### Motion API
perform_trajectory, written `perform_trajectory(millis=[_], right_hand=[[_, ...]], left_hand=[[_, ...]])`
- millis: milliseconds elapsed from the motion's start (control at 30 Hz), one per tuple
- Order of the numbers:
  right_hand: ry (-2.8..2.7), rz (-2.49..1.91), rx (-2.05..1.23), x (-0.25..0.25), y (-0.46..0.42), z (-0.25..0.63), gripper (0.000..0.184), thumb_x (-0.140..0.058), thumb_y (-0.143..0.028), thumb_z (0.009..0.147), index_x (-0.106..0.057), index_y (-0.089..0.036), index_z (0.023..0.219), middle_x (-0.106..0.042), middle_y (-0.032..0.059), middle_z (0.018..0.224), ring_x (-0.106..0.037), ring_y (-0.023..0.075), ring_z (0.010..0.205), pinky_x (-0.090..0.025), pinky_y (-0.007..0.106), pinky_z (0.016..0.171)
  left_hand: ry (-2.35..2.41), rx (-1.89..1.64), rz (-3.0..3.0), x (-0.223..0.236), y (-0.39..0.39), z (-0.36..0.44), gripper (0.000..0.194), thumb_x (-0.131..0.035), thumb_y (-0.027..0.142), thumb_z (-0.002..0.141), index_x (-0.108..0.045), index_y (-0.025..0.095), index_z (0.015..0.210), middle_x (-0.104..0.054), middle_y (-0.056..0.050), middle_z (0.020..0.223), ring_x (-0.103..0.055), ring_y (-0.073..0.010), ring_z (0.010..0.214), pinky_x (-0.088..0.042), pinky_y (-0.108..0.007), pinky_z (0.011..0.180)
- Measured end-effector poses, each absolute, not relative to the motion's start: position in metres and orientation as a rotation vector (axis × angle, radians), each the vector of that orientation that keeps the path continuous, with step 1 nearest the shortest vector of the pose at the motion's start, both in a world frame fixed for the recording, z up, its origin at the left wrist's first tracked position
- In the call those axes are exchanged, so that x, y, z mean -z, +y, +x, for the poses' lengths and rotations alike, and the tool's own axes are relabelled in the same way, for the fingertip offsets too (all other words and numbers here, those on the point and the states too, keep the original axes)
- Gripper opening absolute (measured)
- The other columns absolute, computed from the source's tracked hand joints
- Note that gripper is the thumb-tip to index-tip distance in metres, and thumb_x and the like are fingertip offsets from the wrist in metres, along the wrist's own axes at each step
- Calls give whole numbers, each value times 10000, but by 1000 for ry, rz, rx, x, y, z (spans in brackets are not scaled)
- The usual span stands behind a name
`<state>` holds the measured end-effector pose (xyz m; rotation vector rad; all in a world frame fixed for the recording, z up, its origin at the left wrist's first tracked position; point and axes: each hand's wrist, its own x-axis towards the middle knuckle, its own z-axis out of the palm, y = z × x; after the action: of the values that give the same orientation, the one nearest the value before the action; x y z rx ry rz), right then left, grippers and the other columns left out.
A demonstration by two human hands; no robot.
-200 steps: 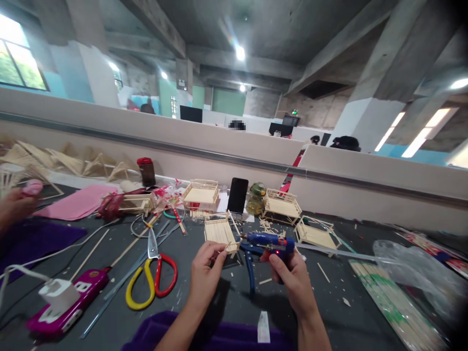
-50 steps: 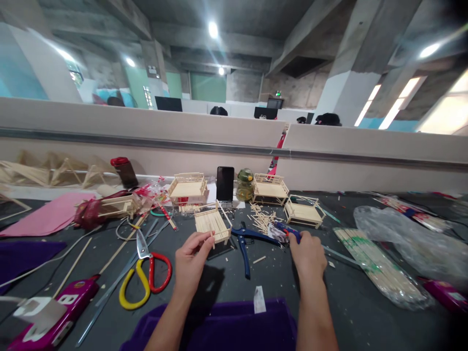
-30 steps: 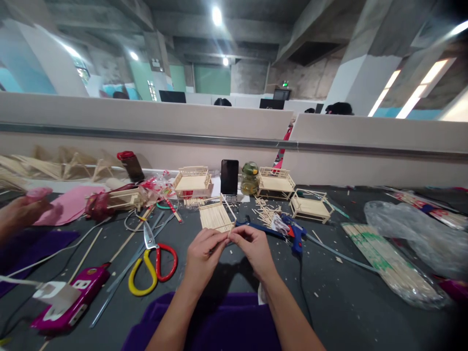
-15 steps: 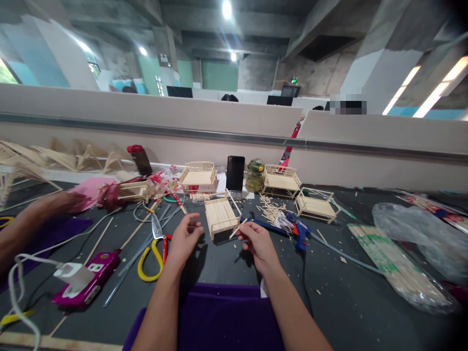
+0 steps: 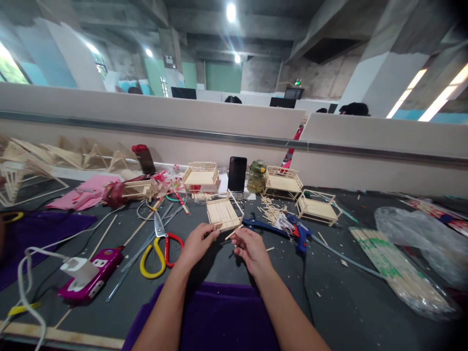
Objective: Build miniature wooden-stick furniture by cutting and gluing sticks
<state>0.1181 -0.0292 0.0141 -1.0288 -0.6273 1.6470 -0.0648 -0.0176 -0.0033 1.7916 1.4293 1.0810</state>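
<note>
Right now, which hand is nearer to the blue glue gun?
Right: the right hand, pinching a small stick, is left of the glue gun; the left hand is farther left, at the near edge of the slatted frame.

- I can't see the frame's (image 5: 223, 213) near-left corner behind the left hand (image 5: 199, 243), nor tell grip from touch.
- Right-hand (image 5: 252, 247) fingers hide part of the thin stick (image 5: 230, 236) from me.
- The bottom edge crops the purple fabric (image 5: 230, 317) on my feed.
- I find the wrapped bundle's (image 5: 398, 273) green print too blurred to read.
</note>
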Motion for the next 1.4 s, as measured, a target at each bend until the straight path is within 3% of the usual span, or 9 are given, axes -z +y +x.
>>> perform_trajectory(millis=[133,267,367,567,733,1400], right_hand=[[-588,-992,-1641,-17,-33,113,347,-826,-370,506,-625,-153,687,-683,29,652,-573,105,553,-431,178,414],[-550,-960,-1628,-22,-35,111,321,-829,-341,508,-614,-159,663,-669,12,634,-562,96,537,-397,164,400],[-536,-958,-1634,-25,-37,111,300,-820,-329,528,-621,-162,678,-675,9,654,-563,90,539,-384,155,401],[-600,-953,-1622,-29,-44,105,274,-809,-328,575,-622,-169,696,-655,-16,656,-503,60,508,-324,133,385],[-645,-936,-1621,-26,-46,100,265,-799,-337,604,-617,-166,694,-661,-8,663,-474,53,502,-301,127,383],[-660,-946,-1522,-18,-39,100,221,-778,-323,621,-630,-167,672,-683,22,678,-437,64,486,-276,139,359]], left_hand=[[1418,-1164,1676,-1,-19,-58,323,-627,417,807,-766,208,1010,-723,-75,886,-635,-223,848,-454,-314,797],[1409,-1244,1507,-11,-25,-48,421,-593,492,822,-752,167,1038,-735,-96,972,-643,-222,858,-481,-286,706],[1330,-1327,1194,-22,-31,-40,464,-680,515,744,-754,146,1015,-736,-103,989,-642,-215,817,-492,-255,604],[1259,-1493,1004,-33,-34,-35,420,-752,478,677,-776,131,914,-725,-71,794,-585,-150,636,-478,-231,510],[1256,-1538,972,-36,-35,-37,400,-767,462,669,-779,134,898,-689,-41,700,-539,-120,593,-458,-214,487],[1252,-1526,916,-44,-39,-35,443,-792,487,622,-780,140,896,-675,-36,688,-538,-114,578,-429,-201,449]])
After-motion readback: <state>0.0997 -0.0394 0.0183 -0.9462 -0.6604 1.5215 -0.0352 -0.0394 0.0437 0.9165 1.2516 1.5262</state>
